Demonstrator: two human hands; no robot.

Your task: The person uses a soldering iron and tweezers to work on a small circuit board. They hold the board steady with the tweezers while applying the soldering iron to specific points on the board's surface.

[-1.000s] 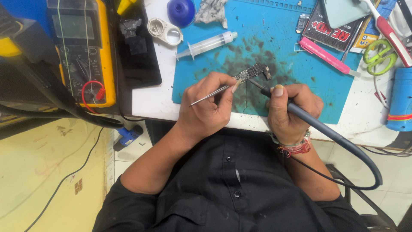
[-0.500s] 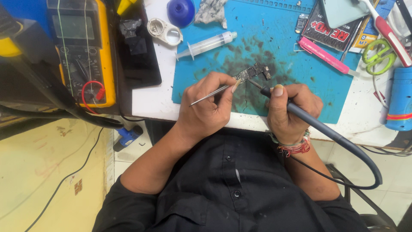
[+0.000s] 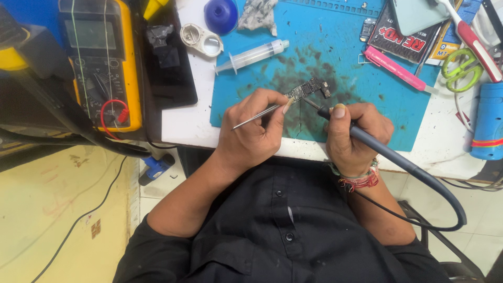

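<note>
While held — one board [image 3: 309, 89], two tools.

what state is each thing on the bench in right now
left hand: closed on tweezers
right hand: closed on soldering iron, tip at the board
small circuit board: flat on blue mat, pinned by tweezers
syringe: lying flat, untouched
multimeter: screen blank, leads plugged in
green scissors: lying flat, blades hidden
pink pen: lying flat
</note>
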